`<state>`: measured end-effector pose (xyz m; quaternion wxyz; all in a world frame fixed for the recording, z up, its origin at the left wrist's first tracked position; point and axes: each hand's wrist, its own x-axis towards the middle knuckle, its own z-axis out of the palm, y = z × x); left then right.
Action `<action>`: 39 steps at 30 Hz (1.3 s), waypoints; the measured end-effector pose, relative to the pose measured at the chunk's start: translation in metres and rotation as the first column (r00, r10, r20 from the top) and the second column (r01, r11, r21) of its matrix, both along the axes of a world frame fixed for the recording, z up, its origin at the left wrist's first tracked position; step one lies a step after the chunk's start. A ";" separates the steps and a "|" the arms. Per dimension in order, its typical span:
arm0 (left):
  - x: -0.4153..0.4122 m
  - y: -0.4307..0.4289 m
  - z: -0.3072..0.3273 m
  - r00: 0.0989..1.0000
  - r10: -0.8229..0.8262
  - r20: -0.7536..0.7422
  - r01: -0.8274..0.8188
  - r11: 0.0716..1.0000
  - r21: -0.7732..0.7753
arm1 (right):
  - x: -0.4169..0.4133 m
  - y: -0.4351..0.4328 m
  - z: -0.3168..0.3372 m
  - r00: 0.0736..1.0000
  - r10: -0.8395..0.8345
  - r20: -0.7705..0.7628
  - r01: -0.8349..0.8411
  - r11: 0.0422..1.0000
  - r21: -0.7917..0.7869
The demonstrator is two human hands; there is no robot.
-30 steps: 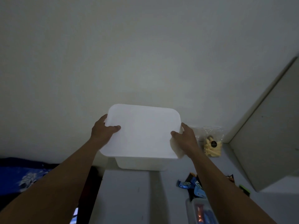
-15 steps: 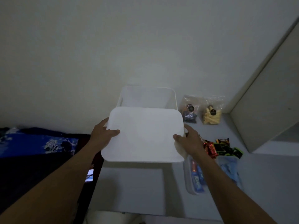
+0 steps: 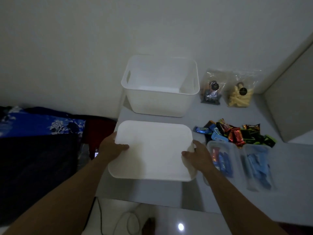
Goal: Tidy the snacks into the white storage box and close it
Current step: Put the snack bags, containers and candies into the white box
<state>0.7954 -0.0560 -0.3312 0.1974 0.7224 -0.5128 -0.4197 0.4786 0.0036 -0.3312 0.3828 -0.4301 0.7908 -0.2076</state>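
Note:
The white storage box stands open and empty against the wall at the back of the grey table. Its flat white lid is off the box, held above the table in front of it. My left hand grips the lid's left edge, thumb on top. My right hand grips its right edge the same way. Snacks lie to the right: a pile of wrapped bars, two clear tubs with blue packets, and two clear bags by the wall.
The grey table ends at its front edge near me, with a pale floor and a cable below. Dark and blue floral fabric lies to the left. A pale cabinet side rises on the right.
Both hands lifted the lid off the box and drew it toward me, uncovering the empty box. The view tilted down, so the snacks on the right came into sight.

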 end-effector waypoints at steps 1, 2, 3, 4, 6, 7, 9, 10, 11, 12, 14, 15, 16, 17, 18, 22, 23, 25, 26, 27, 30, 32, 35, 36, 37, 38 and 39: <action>0.001 -0.002 -0.007 0.999 -0.006 0.038 0.005 1.000 0.013 | 0.001 -0.002 -0.006 1.000 0.007 -0.015 -0.006 1.000 0.017; 0.000 -0.004 -0.013 0.997 -0.016 0.080 0.014 1.000 0.028 | 0.001 -0.003 -0.012 0.999 0.012 -0.033 -0.011 0.999 0.037; 0.000 -0.005 -0.017 0.992 -0.031 0.125 0.026 0.999 0.047 | 0.002 -0.004 -0.017 0.998 0.017 -0.054 -0.013 0.998 0.058; 0.001 -0.006 -0.022 0.986 -0.044 0.163 0.034 0.997 0.067 | 0.002 -0.004 -0.022 0.997 0.024 -0.074 -0.019 0.997 0.075; 0.002 -0.007 -0.031 0.972 -0.070 0.226 0.050 0.995 0.091 | 0.004 -0.002 -0.027 0.994 0.045 -0.096 -0.034 0.993 0.109; 0.003 -0.008 -0.034 0.965 -0.081 0.249 0.058 0.993 0.099 | 0.005 -0.002 -0.028 0.993 0.053 -0.103 -0.040 0.991 0.125; 0.003 -0.012 -0.039 0.953 -0.097 0.288 0.067 0.992 0.110 | 0.006 0.000 -0.029 0.990 0.061 -0.125 -0.043 0.988 0.147; 0.002 -0.014 -0.038 0.941 -0.116 0.319 0.082 0.990 0.117 | 0.008 0.000 -0.029 0.989 0.061 -0.136 -0.039 0.987 0.154; -0.001 -0.016 -0.035 0.923 -0.142 0.357 0.105 0.987 0.121 | 0.008 0.000 -0.029 0.988 0.058 -0.144 -0.034 0.986 0.161; -0.003 -0.016 -0.033 0.904 -0.163 0.396 0.122 0.984 0.128 | 0.010 0.000 -0.029 0.988 0.061 -0.145 -0.036 0.985 0.166; -0.008 -0.015 -0.029 0.884 -0.182 0.431 0.130 0.980 0.147 | 0.013 -0.001 -0.027 0.987 0.070 -0.141 -0.044 0.983 0.176; -0.010 -0.015 -0.027 0.878 -0.191 0.440 0.132 0.978 0.160 | 0.013 -0.001 -0.025 0.987 0.073 -0.142 -0.046 0.982 0.182; -0.013 -0.013 -0.026 0.870 -0.200 0.450 0.135 0.976 0.172 | 0.013 0.000 -0.023 0.987 0.079 -0.143 -0.052 0.981 0.185; -0.017 -0.011 -0.023 0.860 -0.207 0.467 0.136 0.974 0.183 | 0.013 0.002 -0.020 0.985 0.090 -0.144 -0.062 0.980 0.190; -0.022 -0.009 -0.019 0.847 -0.213 0.487 0.138 0.973 0.185 | 0.013 0.003 -0.016 0.985 0.100 -0.143 -0.072 0.978 0.194; -0.047 -0.006 -0.001 0.784 -0.253 0.567 0.245 0.965 0.093 | 0.009 0.005 0.003 0.979 0.120 -0.167 -0.096 0.984 0.148; -0.055 -0.006 0.004 0.781 -0.273 0.562 0.284 0.956 0.070 | 0.006 0.005 0.009 0.976 0.123 -0.179 -0.100 0.986 0.133; -0.076 -0.006 0.015 0.796 -0.304 0.523 0.343 0.939 0.025 | 0.000 0.006 0.022 0.969 0.132 -0.210 -0.113 0.988 0.104; -0.087 -0.006 0.020 0.803 -0.316 0.505 0.368 0.930 -0.003 | -0.005 0.007 0.029 0.964 0.135 -0.228 -0.118 0.989 0.089; -0.099 -0.006 0.027 0.804 -0.334 0.492 0.399 0.917 -0.029 | -0.010 0.007 0.035 0.961 0.136 -0.241 -0.121 0.990 0.075; -0.142 -0.006 0.046 0.790 -0.396 0.468 0.494 0.863 -0.103 | -0.033 0.005 0.055 0.956 0.123 -0.265 -0.125 0.992 0.009; -0.175 -0.008 0.059 0.787 -0.431 0.442 0.539 0.829 -0.150 | -0.057 -0.001 0.067 0.951 0.109 -0.288 -0.130 0.990 -0.054; -0.230 -0.015 0.073 0.787 -0.463 0.407 0.573 0.794 -0.203 | -0.099 -0.014 0.084 0.940 0.099 -0.325 -0.143 0.983 -0.114; -0.248 -0.018 0.077 0.794 -0.466 0.390 0.570 0.793 -0.213 | -0.115 -0.019 0.089 0.937 0.102 -0.333 -0.150 0.981 -0.121; -0.265 -0.022 0.081 0.802 -0.467 0.373 0.565 0.796 -0.218 | -0.130 -0.025 0.093 0.934 0.101 -0.342 -0.151 0.981 -0.123; -0.281 -0.028 0.084 0.807 -0.469 0.359 0.561 0.799 -0.218 | -0.146 -0.032 0.096 0.930 0.096 -0.354 -0.149 0.981 -0.125; -0.296 -0.036 0.087 0.811 -0.470 0.350 0.558 0.800 -0.219 | -0.161 -0.039 0.098 0.928 0.093 -0.362 -0.146 0.982 -0.123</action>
